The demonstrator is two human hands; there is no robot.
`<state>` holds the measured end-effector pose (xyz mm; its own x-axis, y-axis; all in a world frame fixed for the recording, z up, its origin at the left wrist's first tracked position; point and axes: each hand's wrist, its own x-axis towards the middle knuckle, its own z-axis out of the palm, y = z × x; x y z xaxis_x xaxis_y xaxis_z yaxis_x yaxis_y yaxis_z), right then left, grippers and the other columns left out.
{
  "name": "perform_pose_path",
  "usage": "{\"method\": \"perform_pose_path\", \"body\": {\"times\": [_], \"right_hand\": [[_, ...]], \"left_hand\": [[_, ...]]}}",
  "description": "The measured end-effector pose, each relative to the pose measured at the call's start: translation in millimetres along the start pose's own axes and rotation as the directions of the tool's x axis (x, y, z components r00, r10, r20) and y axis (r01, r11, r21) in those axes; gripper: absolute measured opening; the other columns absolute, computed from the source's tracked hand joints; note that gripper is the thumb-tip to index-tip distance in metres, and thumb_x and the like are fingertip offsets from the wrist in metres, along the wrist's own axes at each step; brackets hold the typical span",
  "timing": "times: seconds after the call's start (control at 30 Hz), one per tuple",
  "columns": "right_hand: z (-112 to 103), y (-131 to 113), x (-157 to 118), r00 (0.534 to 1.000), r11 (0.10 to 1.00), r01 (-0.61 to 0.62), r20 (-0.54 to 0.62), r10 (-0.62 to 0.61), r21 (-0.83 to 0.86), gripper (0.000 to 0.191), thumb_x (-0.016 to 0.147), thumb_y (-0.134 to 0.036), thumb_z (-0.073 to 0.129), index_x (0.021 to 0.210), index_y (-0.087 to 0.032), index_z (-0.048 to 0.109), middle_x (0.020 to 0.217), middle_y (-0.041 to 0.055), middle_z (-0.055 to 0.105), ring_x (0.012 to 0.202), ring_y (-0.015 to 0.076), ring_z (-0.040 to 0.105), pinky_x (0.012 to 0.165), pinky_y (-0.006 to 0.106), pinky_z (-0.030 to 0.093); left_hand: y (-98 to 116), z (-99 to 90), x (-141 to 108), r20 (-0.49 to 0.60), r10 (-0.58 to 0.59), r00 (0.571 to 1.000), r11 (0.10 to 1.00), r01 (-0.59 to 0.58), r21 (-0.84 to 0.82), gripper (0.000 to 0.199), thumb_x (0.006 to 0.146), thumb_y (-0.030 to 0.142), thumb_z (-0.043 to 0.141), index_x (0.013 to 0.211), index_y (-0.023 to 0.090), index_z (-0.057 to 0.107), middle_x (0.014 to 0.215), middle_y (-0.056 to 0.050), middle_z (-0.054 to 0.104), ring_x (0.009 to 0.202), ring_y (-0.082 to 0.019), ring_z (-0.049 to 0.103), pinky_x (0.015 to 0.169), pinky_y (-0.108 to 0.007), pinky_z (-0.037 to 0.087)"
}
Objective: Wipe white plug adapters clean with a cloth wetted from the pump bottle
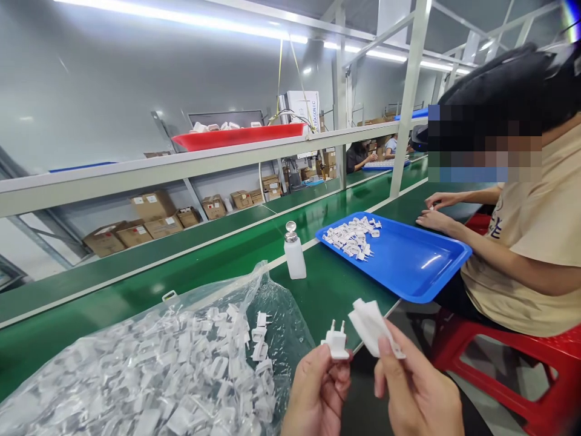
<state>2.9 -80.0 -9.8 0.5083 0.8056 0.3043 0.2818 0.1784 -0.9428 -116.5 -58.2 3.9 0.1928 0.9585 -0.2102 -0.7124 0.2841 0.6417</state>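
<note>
My left hand [318, 384] pinches a white two-pin plug piece [336, 343], its metal pins pointing up. Just to the right, my right hand [415, 384] holds a folded white cloth [371, 327] between thumb and fingers. Cloth and plug are close but apart. A clear plastic bag [290, 309] full of white plug pieces lies on the green table at the left. Beyond my hands is a blue tray [415, 257] with a pile of similar pieces [351, 236] at its left end.
A white bottle with a metal top [295, 257] stands between bag and tray. A person in a beige shirt [535, 242] sits at the right on a red stool [508, 387]. A red tray [245, 137] rests on the shelf above; cardboard boxes [154, 218] stand behind.
</note>
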Motion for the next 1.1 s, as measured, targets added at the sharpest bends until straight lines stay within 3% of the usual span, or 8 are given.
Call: {"method": "perform_pose_path", "body": {"times": [0.13, 0.3, 0.43, 0.63, 0.77, 0.87, 0.97, 1.1], "right_hand": [[6.5, 1.0, -8.3, 0.972, 0.977, 0.207, 0.104, -0.212, 0.061, 0.036, 0.094, -0.045, 0.057, 0.122, -0.034, 0.075, 0.052, -0.0017, 0.057, 0.047, 0.0144, 0.054, 0.066, 0.029, 0.053], [11.7, -2.4, -7.9, 0.954, 0.953, -0.174, 0.282, 0.1, 0.249, 0.047, 0.089, -0.057, 0.06, 0.121, -0.025, 0.076, 0.045, -0.0045, 0.041, 0.04, 0.0107, 0.039, 0.04, 0.024, 0.033], [17.2, -2.8, 0.8, 0.827, 0.728, -0.52, 0.479, 0.296, 0.448, 0.058, 0.082, -0.061, 0.071, 0.118, -0.015, 0.072, 0.044, -0.0095, 0.033, 0.039, 0.0047, 0.021, 0.038, 0.02, 0.013], [23.2, -4.1, 5.9, 0.727, 0.297, -0.686, 0.637, 0.257, 0.664, 0.031, 0.079, -0.047, 0.08, 0.082, -0.017, 0.071, 0.034, -0.013, 0.031, 0.035, -0.0005, 0.009, 0.041, 0.019, 0.021], [20.5, -0.3, -4.5, 0.9, 0.621, -0.436, 0.309, 0.308, 0.651, 0.038, 0.089, -0.052, 0.069, 0.108, -0.02, 0.073, 0.038, -0.01, 0.04, 0.034, 0.0036, 0.024, 0.04, 0.02, 0.021], [15.9, 6.5, -10.6, 0.995, 0.935, 0.012, 0.091, -0.047, 0.354, 0.033, 0.095, -0.049, 0.061, 0.117, -0.028, 0.075, 0.05, -0.0052, 0.055, 0.045, 0.0077, 0.048, 0.051, 0.022, 0.036], [11.7, 9.9, -9.9, 0.887, 0.89, 0.395, 0.156, -0.434, 0.228, 0.029, 0.101, -0.04, 0.054, 0.124, -0.036, 0.072, 0.058, -0.0056, 0.059, 0.051, 0.0095, 0.053, 0.065, 0.024, 0.047], [9.6, 10.5, -5.1, 0.82, 0.838, 0.523, 0.175, -0.545, 0.154, 0.035, 0.104, -0.033, 0.047, 0.134, -0.037, 0.064, 0.064, -0.0055, 0.066, 0.053, 0.0099, 0.056, 0.068, 0.023, 0.05]], "left_hand": [[-8.3, -4.5, -0.7, 0.012, 0.145, 0.989, 0.959, -0.143, 0.245, 0.037, 0.062, 0.048, 0.092, 0.078, 0.016, 0.083, 0.054, 0.0, 0.058, 0.051, -0.007, 0.045, 0.05, -0.019, 0.04], [-6.9, -3.3, -2.4, -0.099, 0.361, 0.927, 0.857, -0.289, 0.427, 0.041, 0.056, 0.047, 0.095, 0.081, 0.016, 0.084, 0.058, -0.002, 0.066, 0.05, -0.008, 0.048, 0.05, -0.02, 0.043], [-7.2, 4.3, -4.1, -0.214, 0.446, 0.869, 0.848, -0.334, 0.412, 0.041, 0.044, 0.043, 0.099, 0.072, 0.018, 0.083, 0.052, -0.001, 0.067, 0.046, -0.011, 0.055, 0.055, -0.025, 0.054], [-5.2, 7.2, -5.7, -0.2, 0.37, 0.907, 0.893, -0.288, 0.345, 0.045, 0.041, 0.045, 0.101, 0.07, 0.015, 0.083, 0.049, -0.002, 0.066, 0.041, -0.006, 0.051, 0.043, -0.014, 0.04], [-3.1, 3.5, -6.9, -0.166, 0.265, 0.95, 0.933, -0.209, 0.293, 0.048, 0.046, 0.054, 0.098, 0.067, 0.014, 0.082, 0.044, 0.0, 0.058, 0.038, -0.003, 0.046, 0.04, -0.011, 0.031], [-2.9, -0.6, -7.7, -0.155, 0.252, 0.955, 0.931, -0.195, 0.309, 0.049, 0.046, 0.055, 0.097, 0.069, 0.014, 0.082, 0.044, 0.0, 0.057, 0.038, -0.003, 0.044, 0.041, -0.013, 0.03], [-2.3, -4.5, -8.1, -0.127, 0.283, 0.951, 0.908, -0.223, 0.354, 0.047, 0.049, 0.054, 0.097, 0.069, 0.015, 0.082, 0.042, 0.001, 0.055, 0.04, -0.003, 0.042, 0.042, -0.014, 0.031], [-1.3, -5.9, -8.9, -0.107, 0.219, 0.97, 0.92, -0.168, 0.354, 0.05, 0.047, 0.058, 0.096, 0.064, 0.014, 0.081, 0.043, 0.0, 0.055, 0.04, -0.003, 0.041, 0.041, -0.013, 0.029]]}}
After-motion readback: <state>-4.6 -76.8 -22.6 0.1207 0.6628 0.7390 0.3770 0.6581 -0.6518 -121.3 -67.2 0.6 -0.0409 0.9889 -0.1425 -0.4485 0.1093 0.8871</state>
